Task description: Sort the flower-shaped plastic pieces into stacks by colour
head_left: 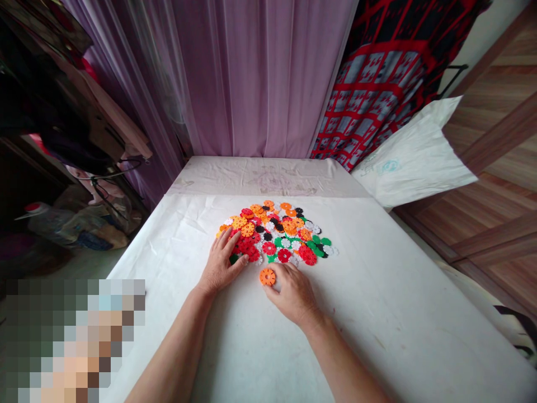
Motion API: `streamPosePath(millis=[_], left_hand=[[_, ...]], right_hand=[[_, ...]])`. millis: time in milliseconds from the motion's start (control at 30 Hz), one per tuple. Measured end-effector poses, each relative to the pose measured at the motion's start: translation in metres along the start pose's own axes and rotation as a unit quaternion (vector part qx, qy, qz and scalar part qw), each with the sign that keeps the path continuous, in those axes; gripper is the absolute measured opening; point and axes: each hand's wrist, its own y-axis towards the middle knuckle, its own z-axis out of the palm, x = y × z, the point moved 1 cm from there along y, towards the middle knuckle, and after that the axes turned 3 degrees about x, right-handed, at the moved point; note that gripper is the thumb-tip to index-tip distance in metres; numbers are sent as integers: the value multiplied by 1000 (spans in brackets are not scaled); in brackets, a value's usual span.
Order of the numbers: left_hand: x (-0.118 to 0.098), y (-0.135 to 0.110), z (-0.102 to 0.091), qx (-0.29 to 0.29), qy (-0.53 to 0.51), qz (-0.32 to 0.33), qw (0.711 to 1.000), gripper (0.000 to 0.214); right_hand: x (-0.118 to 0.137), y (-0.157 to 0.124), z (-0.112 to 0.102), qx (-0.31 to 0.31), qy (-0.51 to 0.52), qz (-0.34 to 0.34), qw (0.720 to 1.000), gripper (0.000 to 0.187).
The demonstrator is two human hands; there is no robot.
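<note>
A pile of flat plastic snowflake discs (280,232) in orange, red, green, white and black lies on a white-covered table (377,291). My left hand (221,260) rests flat on the pile's near left edge, fingers stretched out over red and green discs. My right hand (293,291) lies just in front of the pile, fingers curled on the cloth. A single orange disc (267,276) sits apart from the pile, touching my right thumb and forefinger.
Purple curtains (260,78) hang behind the table. A red and black patterned cloth (377,84) and a white plastic bag (415,157) are at the right. Wooden panels stand far right. Dark clutter and bags fill the left side.
</note>
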Motion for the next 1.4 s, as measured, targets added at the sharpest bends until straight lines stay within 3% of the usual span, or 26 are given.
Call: streamPosePath(millis=[567, 700, 800, 900, 1000, 1100, 1267, 1400], left_hand=[[5, 1, 2, -28, -26, 1, 999, 61], [8, 5, 5, -83, -41, -31, 995, 54], [11, 6, 6, -115, -50, -59, 990, 51], [14, 7, 7, -122, -54, -71, 989, 51], [16, 7, 8, -116, -48, -67, 990, 50], [16, 7, 8, -115, -40, -62, 991, 50], [16, 7, 7, -109, -30, -53, 992, 48], [15, 7, 7, -113, -26, -54, 992, 47]], right_hand=[[-2, -2, 4, -25, 25, -12, 999, 24], [-25, 6, -2, -89, 37, -21, 995, 19], [-55, 20, -15, -133, 2, 28, 991, 21], [-80, 35, -27, -132, -77, 112, 982, 26], [-87, 44, -28, -98, -124, 148, 976, 32], [-82, 45, -17, -92, -123, 121, 981, 33], [-77, 42, 1, -130, -63, -18, 989, 26], [-82, 45, 0, -161, -53, 11, 986, 23]])
